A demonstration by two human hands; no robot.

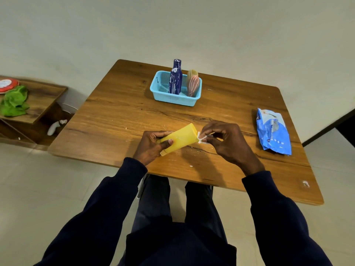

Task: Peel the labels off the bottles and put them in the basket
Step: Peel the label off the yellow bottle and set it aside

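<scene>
My left hand [151,144] grips a yellow bottle [181,139], held tilted just above the near middle of the wooden table [119,112]. My right hand [226,141] pinches a thin white strip of label [201,138] at the bottle's wide upper end. A light blue basket [163,96] stands at the far middle of the table. Inside it stand a dark blue bottle [175,81] and a pink bottle [192,85], with another blue bottle [177,64] and a tan bottle [192,73] showing behind them.
A blue and white plastic packet [273,131] lies near the table's right edge. Small white label scraps dot the tabletop near my hands. A low wooden shelf [38,104] at the left holds a green cloth [15,101] and a red and white lid.
</scene>
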